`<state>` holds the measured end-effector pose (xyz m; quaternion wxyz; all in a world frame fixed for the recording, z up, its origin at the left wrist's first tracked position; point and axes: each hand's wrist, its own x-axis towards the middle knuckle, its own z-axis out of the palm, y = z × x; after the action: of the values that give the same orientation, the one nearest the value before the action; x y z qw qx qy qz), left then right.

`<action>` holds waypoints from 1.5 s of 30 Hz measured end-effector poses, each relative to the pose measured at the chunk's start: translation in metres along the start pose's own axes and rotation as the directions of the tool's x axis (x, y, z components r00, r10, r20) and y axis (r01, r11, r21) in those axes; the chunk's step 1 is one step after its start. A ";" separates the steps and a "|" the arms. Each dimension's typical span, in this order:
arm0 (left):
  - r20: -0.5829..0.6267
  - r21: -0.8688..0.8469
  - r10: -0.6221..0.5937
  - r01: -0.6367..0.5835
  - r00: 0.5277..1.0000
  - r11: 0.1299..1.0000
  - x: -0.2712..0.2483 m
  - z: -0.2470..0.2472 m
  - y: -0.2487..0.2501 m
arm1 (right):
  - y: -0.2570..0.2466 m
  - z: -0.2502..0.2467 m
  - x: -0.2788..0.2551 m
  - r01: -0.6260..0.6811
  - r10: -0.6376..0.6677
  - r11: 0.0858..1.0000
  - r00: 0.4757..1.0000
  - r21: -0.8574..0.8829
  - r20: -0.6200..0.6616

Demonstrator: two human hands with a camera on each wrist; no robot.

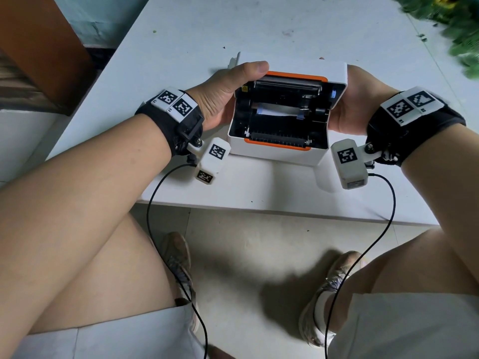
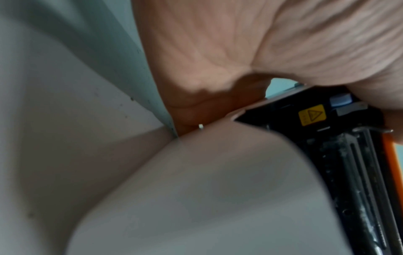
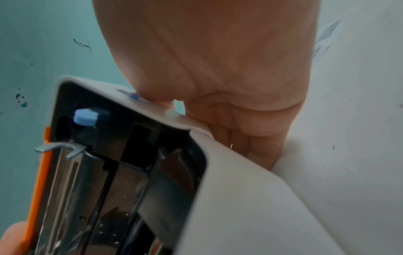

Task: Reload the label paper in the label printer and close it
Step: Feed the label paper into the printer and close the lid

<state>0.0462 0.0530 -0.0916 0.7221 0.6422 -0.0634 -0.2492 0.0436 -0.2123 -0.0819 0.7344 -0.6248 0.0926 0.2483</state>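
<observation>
White table [image 1: 181,35] fills the head view, its near edge just above your knees, with a blurred green mass [image 1: 451,24] at the far right corner. You sit with the printer [image 1: 280,151] close to that near edge, square in front of you. Its lid [image 1: 293,67] stands tilted up and back, so the black inside faces you. A strip of white label paper [image 1: 276,111] lies across the middle of the bay between 2 blue guides. Your left hand [image 1: 220,97] grips the lid's left side, thumb curled over its orange-trimmed front edge. Your right hand [image 1: 350,104] cups the right side; its fingers are hidden behind the lid. Holding both sides likely keeps the lid level on its hinge as it swings. Open table lies behind and to both sides of the printer, and nothing stands in the lid's path down.

From the left wrist, you see your left palm [image 2: 218,43] pressed against the lid's side above the white body [image 2: 196,198]. A yellow warning sticker [image 2: 311,114] shows inside. The fingers run out of sight round the far side, so you cannot tell how they lie.

From the right wrist, your right hand [image 3: 218,69] wraps the lid's outer corner, fingers together and curled behind it. A blue tab [image 3: 85,119] sits inside, beside the orange edge.
</observation>
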 end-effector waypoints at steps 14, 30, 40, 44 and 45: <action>-0.006 0.004 0.014 -0.014 1.000 1.000 -0.003 0.002 0.001 | -0.001 0.011 -0.014 0.027 -0.026 0.999 0.998 0.019 -0.055; -0.029 -0.006 0.008 -0.008 1.000 1.000 0.005 -0.002 -0.001 | -0.002 0.011 -0.014 0.016 -0.021 0.999 0.992 -0.036 -0.127; -0.030 0.056 0.040 -0.039 0.999 0.998 0.004 -0.003 -0.004 | 0.001 0.013 -0.018 0.025 -0.035 0.998 0.981 -0.058 -0.189; -0.017 0.064 0.058 -0.057 0.998 0.996 0.008 -0.007 -0.007 | 0.000 0.011 -0.019 -0.004 -0.010 0.997 0.985 -0.081 -0.172; -0.022 0.070 0.057 -0.056 0.998 0.996 0.010 -0.008 -0.008 | 0.000 0.011 -0.019 -0.007 -0.007 0.997 0.986 -0.081 -0.169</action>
<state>0.0558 0.0559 -0.1026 0.7070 0.6676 -0.0815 -0.2186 0.0253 -0.2069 -0.0712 0.6978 -0.6730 0.1445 0.1982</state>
